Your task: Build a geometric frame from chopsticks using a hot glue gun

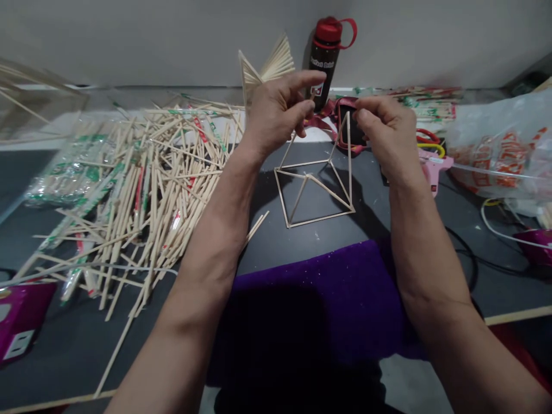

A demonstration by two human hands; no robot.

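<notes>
A frame of thin wooden sticks (321, 221) stands on the dark table, with a four-sided base and slanting sticks that meet in raised points. My left hand (276, 112) is over its far left side, thumb and forefinger apart; a tiny pale bit shows by the thumb tip. The top of one slanting stick disappears behind the lower fingers of that hand. Beside the frame's upper right point, my right hand (386, 129) has thumb and forefinger pinched together. Whether anything is between those fingertips is too small to tell.
Loose sticks (168, 172) and plastic-wrapped sticks (77, 155) are heaped at left. Behind stand a fanned stick piece (278, 57) and a dark bottle (325, 57) with red lid. A pink glue gun (435, 169) and plastic bag (500, 149) lie right; purple cloth (319, 287) is in front.
</notes>
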